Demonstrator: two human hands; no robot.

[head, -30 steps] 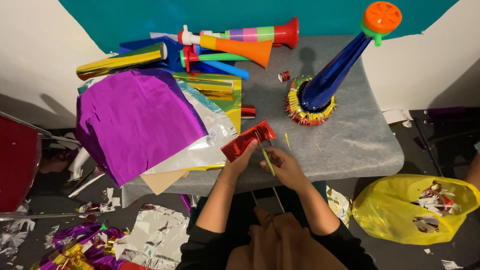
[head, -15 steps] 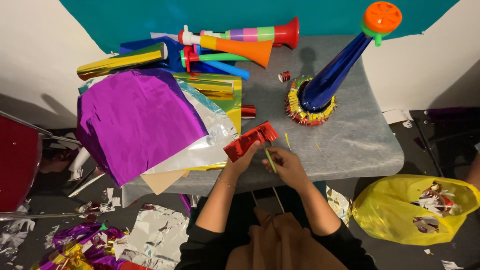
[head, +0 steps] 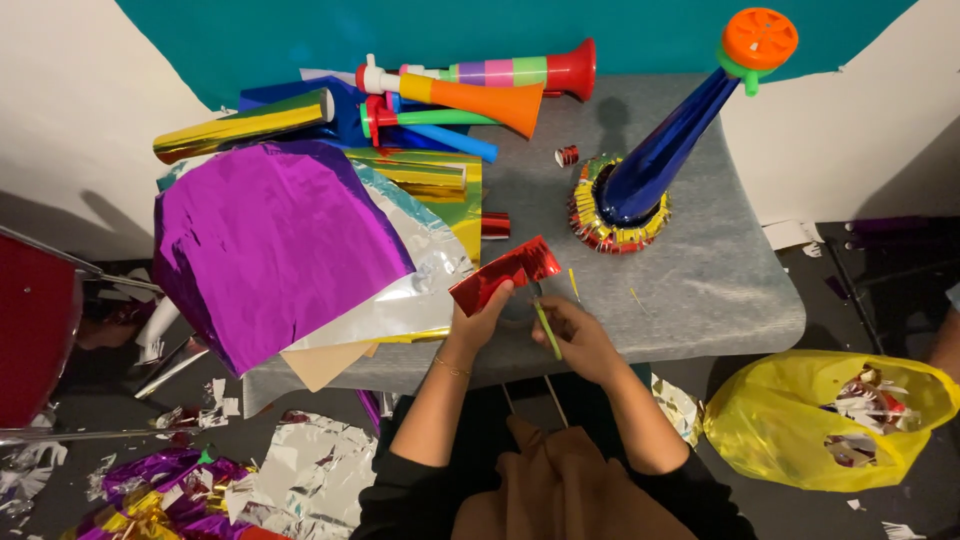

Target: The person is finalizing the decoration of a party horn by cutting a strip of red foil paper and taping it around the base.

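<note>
Two hands at the near edge of a grey felt-covered table (head: 720, 270): left hand (head: 483, 318) pinches the lower end of a red foil strip (head: 505, 274), which lies angled up-right over the tabletop; right hand (head: 582, 338) is closed round a thin green stick (head: 547, 330), just right of the strip. Table's left half carries a purple foil sheet (head: 265, 245) over silver and gold sheets; plastic horns (head: 480, 90) are piled at the back. A blue cone (head: 660, 150) with an orange cap stands tilted in a foil-fringed ring. Teal and white wall behind. Dark floor strewn with foil scraps; yellow bag (head: 800, 420) of scraps at right; red chair (head: 35, 340) at left.
</note>
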